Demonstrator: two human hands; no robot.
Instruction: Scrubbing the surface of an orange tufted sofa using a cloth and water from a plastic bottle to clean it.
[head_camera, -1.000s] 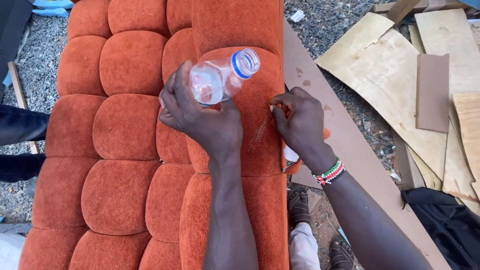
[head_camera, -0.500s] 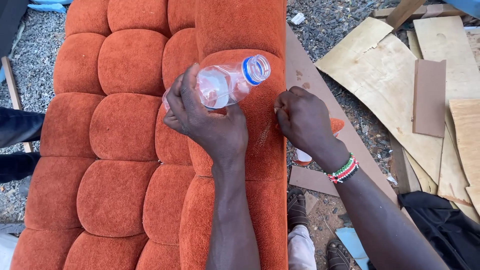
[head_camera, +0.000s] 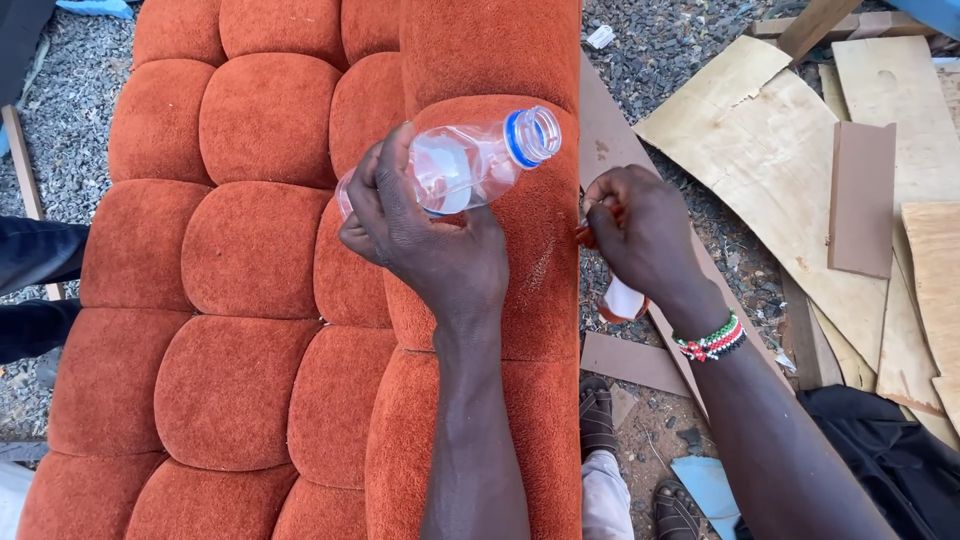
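Observation:
My left hand (head_camera: 430, 235) grips a clear plastic bottle (head_camera: 470, 160) with a blue neck ring and no cap, held tilted over an orange tufted cushion (head_camera: 250, 250). My right hand (head_camera: 640, 235), with a beaded bracelet at the wrist, is closed on a small red-handled tool (head_camera: 590, 228) at the cushion's right edge. A white-and-red part (head_camera: 622, 300) shows below that hand; I cannot tell what it is.
Plywood sheets and offcuts (head_camera: 780, 150) lie on gravel to the right. A dark garment (head_camera: 890, 450) lies at lower right. My sandalled feet (head_camera: 600, 415) stand beside the cushion. Another person's dark-clad legs (head_camera: 35, 290) are at the left edge.
The bottle has tipped slightly, its mouth shifting to the right. My right hand has shifted off the cushion's side edge, staying closed on the red tool.

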